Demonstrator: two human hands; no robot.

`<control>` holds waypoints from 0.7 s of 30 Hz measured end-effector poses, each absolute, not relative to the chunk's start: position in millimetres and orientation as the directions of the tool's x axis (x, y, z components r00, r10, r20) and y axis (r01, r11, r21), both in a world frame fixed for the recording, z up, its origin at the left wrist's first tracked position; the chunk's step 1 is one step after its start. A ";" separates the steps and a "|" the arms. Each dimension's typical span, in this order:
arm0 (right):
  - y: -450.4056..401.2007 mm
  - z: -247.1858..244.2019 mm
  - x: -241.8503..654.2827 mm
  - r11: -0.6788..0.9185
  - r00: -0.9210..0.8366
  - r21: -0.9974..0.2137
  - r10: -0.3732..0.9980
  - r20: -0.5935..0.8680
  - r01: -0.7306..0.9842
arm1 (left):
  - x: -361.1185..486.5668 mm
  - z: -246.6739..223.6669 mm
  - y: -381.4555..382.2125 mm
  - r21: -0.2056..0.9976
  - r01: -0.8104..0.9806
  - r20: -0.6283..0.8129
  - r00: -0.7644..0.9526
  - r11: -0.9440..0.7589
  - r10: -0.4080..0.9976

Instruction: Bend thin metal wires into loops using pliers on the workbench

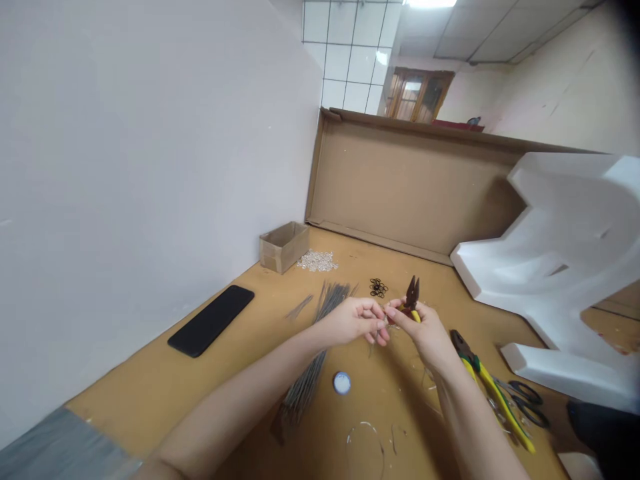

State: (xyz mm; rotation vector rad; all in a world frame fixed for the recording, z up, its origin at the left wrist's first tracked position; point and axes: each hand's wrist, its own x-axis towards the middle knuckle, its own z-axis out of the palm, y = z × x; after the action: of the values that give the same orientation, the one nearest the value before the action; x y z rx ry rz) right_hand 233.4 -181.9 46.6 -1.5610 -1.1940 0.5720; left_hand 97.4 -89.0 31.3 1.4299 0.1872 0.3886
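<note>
My left hand (357,321) is closed in a pinch over the middle of the table, its fingertips close to those of my right hand. What it pinches is too small to make out, though a thin strand hangs below the fingers. In my right hand (423,327) is a pair of pliers (412,293), dark jaws pointing up and away, a bit of red and yellow handle showing. The thumb and forefinger of that hand also meet near the left fingertips. Beneath my left wrist lies a bundle of thin grey wires (313,373). Several small black rings (378,288) lie just beyond the hands.
A small cardboard box (271,255) and a pile of clear beads (317,260) sit at the back. A black phone-like slab (212,321) lies left, a round white-and-blue spool (342,383) in front. Larger yellow-green pliers (493,393), scissors (525,400) and white foam (565,253) are right.
</note>
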 end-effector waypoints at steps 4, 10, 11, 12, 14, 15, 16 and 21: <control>-178.1 43.0 235.3 0.030 0.301 -0.863 0.930 0.208 0.504 | 102.2 22.1 -82.5 0.991 -0.110 0.067 0.909 0.081 0.410; -159.5 10.7 245.4 0.041 0.252 -0.806 0.939 0.233 0.591 | 120.1 -22.2 -64.3 0.987 -0.158 0.142 0.839 -0.014 0.526; -156.2 3.3 246.6 0.043 0.248 -0.802 0.940 0.234 0.595 | 122.5 -30.6 -61.3 0.988 -0.149 0.147 0.829 -0.041 0.540; -153.3 -3.8 247.4 0.048 0.234 -0.789 0.942 0.240 0.613 | 124.4 -38.2 -58.5 0.988 -0.138 0.153 0.819 -0.068 0.553; -149.2 -14.5 248.1 0.050 0.223 -0.776 0.945 0.241 0.628 | 126.6 -49.2 -54.2 0.989 -0.121 0.149 0.809 -0.087 0.568; -148.0 -17.3 248.2 0.048 0.222 -0.775 0.945 0.239 0.631 | 127.0 -51.8 -53.0 0.989 -0.116 0.146 0.807 -0.089 0.573; -147.6 -18.1 248.2 0.045 0.226 -0.775 0.944 0.239 0.631 | 126.9 -52.0 -52.5 0.989 -0.115 0.145 0.806 -0.089 0.574; -155.7 2.8 248.8 0.044 0.271 -0.848 0.938 0.218 0.529 | 119.8 -23.4 -60.8 0.987 -0.159 0.120 0.858 0.036 0.499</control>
State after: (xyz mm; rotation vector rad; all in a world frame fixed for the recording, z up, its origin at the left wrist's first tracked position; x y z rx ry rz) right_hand 248.8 -155.7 2.8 -1.6127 -1.3822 0.5527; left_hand 119.8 -60.8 -23.4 1.4531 0.2890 0.5161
